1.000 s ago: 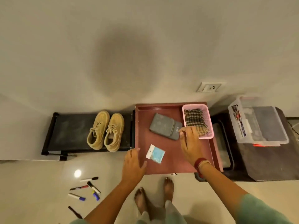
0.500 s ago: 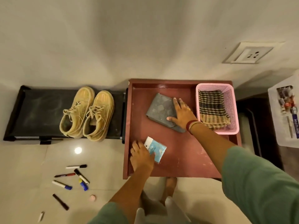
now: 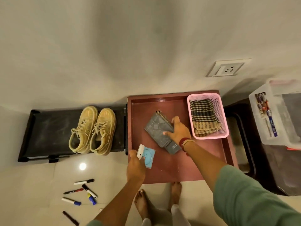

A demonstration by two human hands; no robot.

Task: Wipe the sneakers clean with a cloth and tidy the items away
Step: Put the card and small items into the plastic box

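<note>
Overhead view from your head camera, with clock directions taken from the centre of the maroon tray (image 3: 203, 163).

Containers. The maroon tray, a shallow rimmed square, sits on the floor against the wall. Inside it, at 1 o'clock, stands a pink mesh basket (image 3: 218, 101); it holds a folded checked cloth (image 3: 203, 119), dark and tan, lying flat on the basket floor. At 12 o'clock on the tray floor lies a grey quilted wallet (image 3: 157, 128), tilted, its zip edge toward the wall. At 9 o'clock is a small blue packet (image 3: 149, 156) with a white end.

Hands. Your right hand (image 3: 177, 131) is curled over the wallet's right edge, fingers on its far side and thumb pressed on its top face. Your left hand (image 3: 136, 167) pinches the white end of the blue packet; whether the packet is clear of the tray floor cannot be told.

Outside the tray. At 9 o'clock, a black low rack (image 3: 47, 126) carries the tan sneakers (image 3: 93, 130), side by side, toes toward the wall, touching each other. At 8 o'clock, several markers (image 3: 81, 191) lie scattered on the tiles. At 3 o'clock, a clear lidded plastic box (image 3: 276, 115) rests on a dark stand; its contents are too blurred to name.
</note>
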